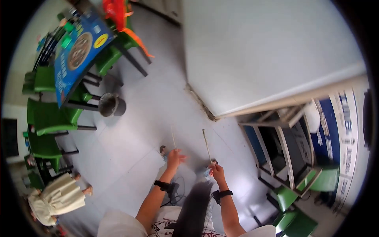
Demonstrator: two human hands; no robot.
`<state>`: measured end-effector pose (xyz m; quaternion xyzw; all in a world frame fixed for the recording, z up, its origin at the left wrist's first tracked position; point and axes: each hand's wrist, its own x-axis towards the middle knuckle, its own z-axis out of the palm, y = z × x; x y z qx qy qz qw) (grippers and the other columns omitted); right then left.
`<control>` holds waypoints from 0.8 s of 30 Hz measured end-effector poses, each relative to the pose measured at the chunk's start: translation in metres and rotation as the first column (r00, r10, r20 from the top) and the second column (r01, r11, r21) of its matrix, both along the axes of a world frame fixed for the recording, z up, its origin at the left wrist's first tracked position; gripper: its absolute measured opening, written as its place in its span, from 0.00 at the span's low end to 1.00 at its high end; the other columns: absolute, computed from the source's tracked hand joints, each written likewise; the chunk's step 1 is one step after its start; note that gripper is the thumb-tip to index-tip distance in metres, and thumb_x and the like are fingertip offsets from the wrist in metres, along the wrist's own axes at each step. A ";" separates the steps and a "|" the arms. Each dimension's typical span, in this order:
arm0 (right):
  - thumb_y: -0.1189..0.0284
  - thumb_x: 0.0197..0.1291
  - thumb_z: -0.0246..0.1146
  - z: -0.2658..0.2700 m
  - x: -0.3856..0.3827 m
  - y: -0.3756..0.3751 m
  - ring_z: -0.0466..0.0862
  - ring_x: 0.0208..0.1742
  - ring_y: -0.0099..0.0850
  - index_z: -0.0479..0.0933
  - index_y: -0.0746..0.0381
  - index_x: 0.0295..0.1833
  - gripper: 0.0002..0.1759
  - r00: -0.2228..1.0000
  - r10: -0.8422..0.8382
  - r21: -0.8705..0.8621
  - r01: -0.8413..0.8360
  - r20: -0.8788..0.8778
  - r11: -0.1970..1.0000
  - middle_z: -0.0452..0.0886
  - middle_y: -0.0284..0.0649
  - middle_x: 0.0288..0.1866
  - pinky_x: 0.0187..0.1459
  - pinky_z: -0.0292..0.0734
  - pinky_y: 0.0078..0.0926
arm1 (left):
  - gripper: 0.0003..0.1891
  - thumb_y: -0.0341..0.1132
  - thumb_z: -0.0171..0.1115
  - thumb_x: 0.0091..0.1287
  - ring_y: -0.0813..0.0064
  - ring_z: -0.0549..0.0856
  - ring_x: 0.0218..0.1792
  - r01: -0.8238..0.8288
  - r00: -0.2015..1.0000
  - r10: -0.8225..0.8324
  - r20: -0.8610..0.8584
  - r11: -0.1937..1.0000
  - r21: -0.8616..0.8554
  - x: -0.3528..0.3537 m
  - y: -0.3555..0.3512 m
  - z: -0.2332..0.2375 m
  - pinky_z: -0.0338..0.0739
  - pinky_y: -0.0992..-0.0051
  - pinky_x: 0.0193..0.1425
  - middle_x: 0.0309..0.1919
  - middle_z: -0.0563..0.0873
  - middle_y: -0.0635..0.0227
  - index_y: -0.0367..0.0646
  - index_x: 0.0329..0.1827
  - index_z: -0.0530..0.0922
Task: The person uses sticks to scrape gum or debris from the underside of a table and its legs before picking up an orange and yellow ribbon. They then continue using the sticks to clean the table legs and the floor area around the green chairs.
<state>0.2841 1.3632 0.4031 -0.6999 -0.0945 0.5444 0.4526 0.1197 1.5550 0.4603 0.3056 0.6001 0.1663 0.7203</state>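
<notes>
In the head view my left hand (175,158) is closed round the lower end of a thin pale stick (173,137), which points up and away; the hand is slightly blurred. To its right, my right hand (216,172) pinches the near end of a second thin stick (206,141) with a darker tip. The two hands are apart, above the grey floor, and the sticks do not touch. Both wrists wear black bands.
A blue table (85,51) with green chairs (55,115) stands at the left, beside a dark bin (112,105). A person (59,197) in pale clothing is at lower left. A white block (268,51) and a metal frame (290,154) are at the right.
</notes>
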 end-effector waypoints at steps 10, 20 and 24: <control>0.73 0.61 0.54 0.035 -0.141 0.307 0.72 0.20 0.18 0.69 0.63 0.34 0.05 0.937 0.347 0.183 -0.346 0.030 0.920 0.73 0.31 0.21 0.22 0.68 0.15 | 0.14 0.42 0.48 0.68 0.82 0.78 0.16 -0.431 0.865 0.478 -0.153 0.864 0.260 -0.206 0.212 0.009 0.62 0.86 0.19 0.27 0.84 0.60 0.39 0.44 0.70; 0.62 0.66 0.48 -0.024 -0.144 0.475 0.74 0.19 0.21 0.69 0.63 0.33 0.16 0.927 0.346 0.099 -0.334 -0.143 0.937 0.74 0.34 0.19 0.22 0.69 0.17 | 0.11 0.38 0.51 0.67 0.79 0.79 0.17 -0.455 0.818 0.501 -0.282 0.864 0.214 -0.221 0.344 -0.033 0.63 0.86 0.18 0.30 0.84 0.57 0.38 0.41 0.69; 0.62 0.67 0.47 -0.071 -0.119 0.573 0.73 0.15 0.22 0.69 0.64 0.32 0.17 0.983 0.097 -0.003 -0.099 -0.156 0.995 0.75 0.37 0.17 0.18 0.68 0.17 | 0.09 0.36 0.51 0.67 0.76 0.81 0.17 -0.316 0.899 0.335 -0.281 0.942 0.111 -0.194 0.409 -0.083 0.66 0.85 0.16 0.29 0.84 0.56 0.37 0.40 0.69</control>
